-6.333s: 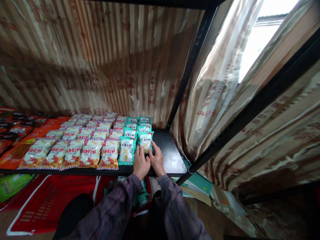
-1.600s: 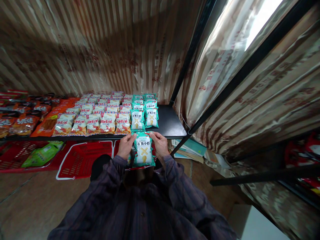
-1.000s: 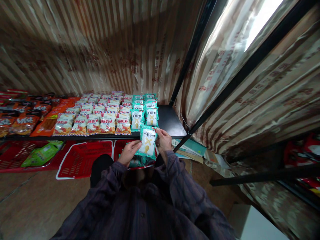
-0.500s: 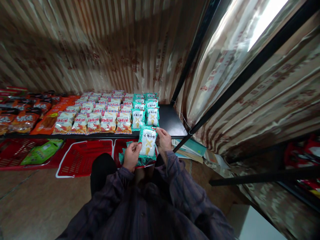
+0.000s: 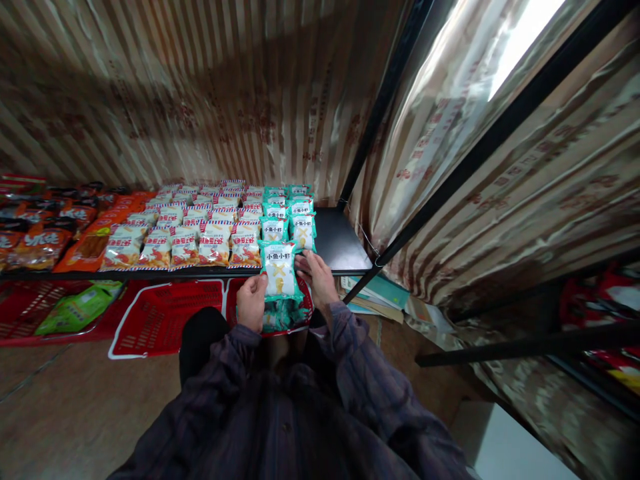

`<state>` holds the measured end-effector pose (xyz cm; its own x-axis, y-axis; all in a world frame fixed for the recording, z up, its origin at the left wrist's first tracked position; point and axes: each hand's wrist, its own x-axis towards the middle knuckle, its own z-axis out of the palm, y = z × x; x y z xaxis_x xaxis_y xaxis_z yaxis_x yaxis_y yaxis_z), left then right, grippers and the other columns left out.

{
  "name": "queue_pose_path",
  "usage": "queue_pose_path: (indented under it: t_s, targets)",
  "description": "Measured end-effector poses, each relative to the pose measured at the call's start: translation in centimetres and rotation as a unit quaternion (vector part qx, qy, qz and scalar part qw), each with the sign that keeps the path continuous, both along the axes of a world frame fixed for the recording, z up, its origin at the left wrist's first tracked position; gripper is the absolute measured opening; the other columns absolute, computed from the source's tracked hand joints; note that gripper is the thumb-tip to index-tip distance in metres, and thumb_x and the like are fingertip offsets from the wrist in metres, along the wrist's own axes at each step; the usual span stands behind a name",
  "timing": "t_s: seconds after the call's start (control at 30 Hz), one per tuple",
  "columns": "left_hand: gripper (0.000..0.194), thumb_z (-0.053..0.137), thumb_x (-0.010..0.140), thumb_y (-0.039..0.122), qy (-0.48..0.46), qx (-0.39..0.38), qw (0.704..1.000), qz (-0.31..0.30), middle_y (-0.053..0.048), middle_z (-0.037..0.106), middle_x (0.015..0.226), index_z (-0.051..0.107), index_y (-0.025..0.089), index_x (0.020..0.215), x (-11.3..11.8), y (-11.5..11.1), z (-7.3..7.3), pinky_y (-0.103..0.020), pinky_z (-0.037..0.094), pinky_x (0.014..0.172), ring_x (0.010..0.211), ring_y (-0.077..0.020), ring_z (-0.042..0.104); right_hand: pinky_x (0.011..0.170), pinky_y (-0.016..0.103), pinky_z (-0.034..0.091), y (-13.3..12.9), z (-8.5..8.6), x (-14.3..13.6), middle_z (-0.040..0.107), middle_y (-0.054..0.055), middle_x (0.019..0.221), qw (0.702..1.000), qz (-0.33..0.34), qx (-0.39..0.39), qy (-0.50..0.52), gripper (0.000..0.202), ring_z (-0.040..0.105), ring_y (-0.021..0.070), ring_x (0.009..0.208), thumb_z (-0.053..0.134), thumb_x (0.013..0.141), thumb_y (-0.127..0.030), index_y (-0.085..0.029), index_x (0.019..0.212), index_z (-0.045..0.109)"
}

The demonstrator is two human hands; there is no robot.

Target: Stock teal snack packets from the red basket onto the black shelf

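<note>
A green-and-white snack bag [image 5: 280, 270] is upright at the shelf's front edge, in front of the left column of green bags [image 5: 275, 229]. My left hand [image 5: 252, 301] pinches its lower left side. Beside its right edge is my right hand [image 5: 316, 275], fingers stretched and close together; whether they touch the bag is unclear. Below the held bag, more green bags [image 5: 285, 313] lie in a red basket between my knees. Another column of green bags [image 5: 303, 230] stands to the right on the black shelf [image 5: 340, 243].
Rows of white-and-red bags [image 5: 215, 243] and orange packs [image 5: 40, 243] fill the shelf's left part. A red basket [image 5: 165, 317] with a white handle is underneath, beside a green pack [image 5: 80, 309]. A black post [image 5: 425, 223] slants at the right.
The held bag has moved up and left to the shelf edge. My left hand moved with it, and my right hand has loosened from its upper right corner.
</note>
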<state>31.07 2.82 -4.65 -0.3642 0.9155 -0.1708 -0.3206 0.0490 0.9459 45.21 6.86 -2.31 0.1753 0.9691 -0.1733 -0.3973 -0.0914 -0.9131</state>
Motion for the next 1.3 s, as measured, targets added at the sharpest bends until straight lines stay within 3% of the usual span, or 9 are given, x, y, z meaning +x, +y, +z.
queue_pose_path:
  t_s: [0.2,0.4,0.73,0.87,0.97,1.03,1.13,1.2,1.3]
  targets:
    - [0.039,0.067,0.064,0.05,0.015,0.002,0.998,0.057,-0.003,0.069,0.079,0.064,0.015,0.08,-0.4,1.2,0.5,-0.027,0.047,0.072,0.076,-0.0164,0.062,0.064,0.025,0.051,-3.4,-1.0,-0.8,0.07,0.002,0.082,0.997,0.068,-0.022,-0.026,0.042,0.064,0.0152,0.074,0.078,0.056,-0.051,-0.02,0.082,0.067]
    - [0.036,0.068,0.063,0.049,-0.012,-0.016,0.997,0.074,-0.002,0.068,0.074,0.063,0.015,0.075,0.2,1.2,-0.2,-0.028,0.047,0.071,0.072,-0.0155,0.061,0.061,0.025,0.05,-4.0,-1.6,-1.9,0.069,0.0,0.074,0.998,0.058,-0.003,0.027,0.038,0.061,0.0123,0.064,0.083,0.049,-0.037,-0.019,0.078,0.068]
    - [0.033,0.069,0.061,0.036,-0.063,-0.058,0.996,0.005,-0.003,0.068,0.084,0.062,0.017,0.087,-0.3,1.1,0.6,-0.03,0.05,0.072,0.078,-0.0166,0.064,0.059,0.023,0.047,-4.3,-1.6,-1.4,0.068,-0.002,0.071,0.999,0.018,0.015,0.037,0.033,0.056,0.0099,0.059,0.078,0.052,-0.027,-0.02,0.083,0.069]
    - [0.042,0.065,0.067,0.028,0.014,0.037,0.996,0.084,-0.008,0.063,0.112,0.056,0.019,0.107,-1.6,1.8,1.8,-0.029,0.046,0.088,0.104,-0.0182,0.06,0.057,0.023,0.045,-4.6,-1.4,-1.2,0.066,-0.003,0.067,1.0,0.005,0.012,0.016,0.031,0.054,0.0096,0.057,0.076,0.053,-0.026,-0.019,0.083,0.07]
    - [0.044,0.057,0.075,0.026,0.154,0.166,0.964,0.141,-0.009,0.052,0.131,0.052,0.021,0.118,-3.1,2.9,3.9,-0.029,0.039,0.099,0.12,-0.018,0.049,0.058,0.024,0.044,-4.8,-1.6,-1.1,0.066,-0.003,0.066,1.0,0.003,0.009,0.021,0.031,0.054,0.0103,0.057,0.075,0.053,-0.026,-0.019,0.082,0.071]
    - [0.036,0.055,0.079,0.03,0.271,0.185,0.941,0.08,-0.008,0.056,0.127,0.057,0.02,0.114,-4.0,3.6,5.5,-0.032,0.037,0.101,0.119,-0.0198,0.049,0.057,0.024,0.044,-4.9,-1.7,-1.1,0.065,-0.003,0.065,1.0,0.007,0.008,0.015,0.032,0.053,0.0104,0.056,0.075,0.053,-0.027,-0.018,0.083,0.071]
    - [0.032,0.058,0.078,0.038,0.382,0.149,0.906,-0.106,-0.007,0.066,0.109,0.065,0.02,0.103,-4.9,4.6,7.3,-0.036,0.04,0.096,0.106,-0.0232,0.058,0.056,0.024,0.043,-5.0,-1.8,-1.0,0.063,-0.004,0.061,1.0,0.019,0.01,-0.016,0.031,0.052,0.0103,0.054,0.074,0.054,-0.026,-0.018,0.084,0.071]
    - [0.031,0.061,0.075,0.041,0.382,0.145,0.897,-0.169,-0.007,0.069,0.101,0.067,0.019,0.097,-5.0,5.1,7.7,-0.035,0.043,0.09,0.099,-0.0233,0.06,0.056,0.024,0.043,-5.2,-1.7,-0.8,0.062,-0.004,0.06,0.999,0.025,0.012,-0.034,0.03,0.052,0.0103,0.054,0.073,0.055,-0.026,-0.018,0.084,0.07]
    - [0.032,0.07,0.065,0.042,0.301,0.137,0.928,-0.17,-0.004,0.069,0.084,0.065,0.018,0.085,-4.5,5.4,7.4,-0.031,0.046,0.078,0.082,-0.0197,0.062,0.055,0.023,0.043,-5.4,-1.7,-0.5,0.062,-0.005,0.06,0.999,0.032,0.017,-0.039,0.031,0.053,0.01,0.054,0.073,0.056,-0.026,-0.018,0.085,0.068]
